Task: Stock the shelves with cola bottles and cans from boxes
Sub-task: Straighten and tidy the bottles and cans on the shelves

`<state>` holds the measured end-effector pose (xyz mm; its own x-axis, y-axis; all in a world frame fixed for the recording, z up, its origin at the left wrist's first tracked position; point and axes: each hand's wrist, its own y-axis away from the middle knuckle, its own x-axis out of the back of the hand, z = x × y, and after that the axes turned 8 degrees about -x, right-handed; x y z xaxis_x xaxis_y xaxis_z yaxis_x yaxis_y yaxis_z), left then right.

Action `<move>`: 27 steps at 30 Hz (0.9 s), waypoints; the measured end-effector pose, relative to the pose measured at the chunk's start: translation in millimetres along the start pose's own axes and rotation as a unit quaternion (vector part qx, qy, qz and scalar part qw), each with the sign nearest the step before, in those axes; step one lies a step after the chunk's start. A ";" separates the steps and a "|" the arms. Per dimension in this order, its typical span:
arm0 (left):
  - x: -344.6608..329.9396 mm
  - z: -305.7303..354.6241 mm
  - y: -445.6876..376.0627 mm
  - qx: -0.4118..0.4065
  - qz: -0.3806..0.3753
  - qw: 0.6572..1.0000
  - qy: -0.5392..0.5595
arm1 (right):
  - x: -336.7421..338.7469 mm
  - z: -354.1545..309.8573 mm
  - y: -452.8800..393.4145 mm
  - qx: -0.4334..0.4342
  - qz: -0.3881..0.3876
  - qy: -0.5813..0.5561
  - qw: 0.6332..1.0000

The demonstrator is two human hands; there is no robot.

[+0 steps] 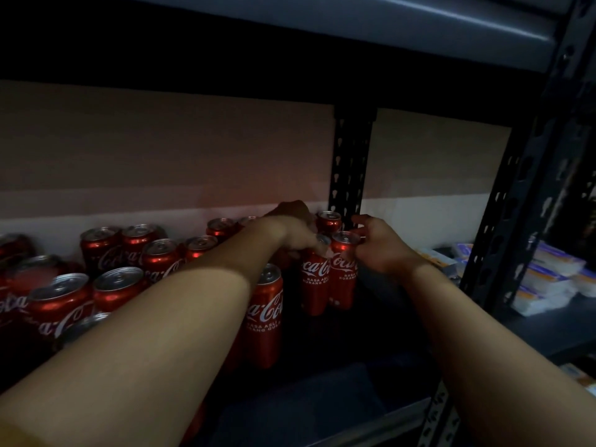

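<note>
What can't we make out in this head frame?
- Left hand fingers: curled over a can top, behind its own wrist; grip unclear.
- Rear cans: partly hidden by that hand.
- Leftmost cans: cut off by the left edge.
- Front shelf area: too dark to read.
- White packs at right: blurred, labels unreadable.
- Right hand: touches a can; finger contact unclear.

About fifteen red cola cans (264, 317)

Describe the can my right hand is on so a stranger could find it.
Find the dark slotted upright post at the shelf's back. Just in front stand two tall red cans, side by side. Yours is the right can, with the right hand at its rim.
</note>
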<state>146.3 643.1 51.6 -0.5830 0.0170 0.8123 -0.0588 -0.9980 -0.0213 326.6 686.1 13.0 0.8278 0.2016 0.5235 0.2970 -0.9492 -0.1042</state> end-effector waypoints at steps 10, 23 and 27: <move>-5.0 4.3 -7.2 -0.038 0.028 0.999 -0.014 | 3.3 -3.7 8.7 -0.015 0.004 -0.020 1.000; -7.2 5.8 -11.2 -0.044 0.021 0.999 -0.017 | 5.4 1.0 7.6 -0.020 0.025 -0.003 0.999; -9.0 6.7 -9.5 -0.044 0.024 0.999 -0.018 | 6.5 3.3 5.2 -0.022 0.017 -0.005 1.000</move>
<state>157.5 652.0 48.4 -0.5580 -0.0346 0.8291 -0.1030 -0.9885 -0.1105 335.1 683.3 13.1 0.8417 0.1709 0.5123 0.2473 -0.9653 -0.0844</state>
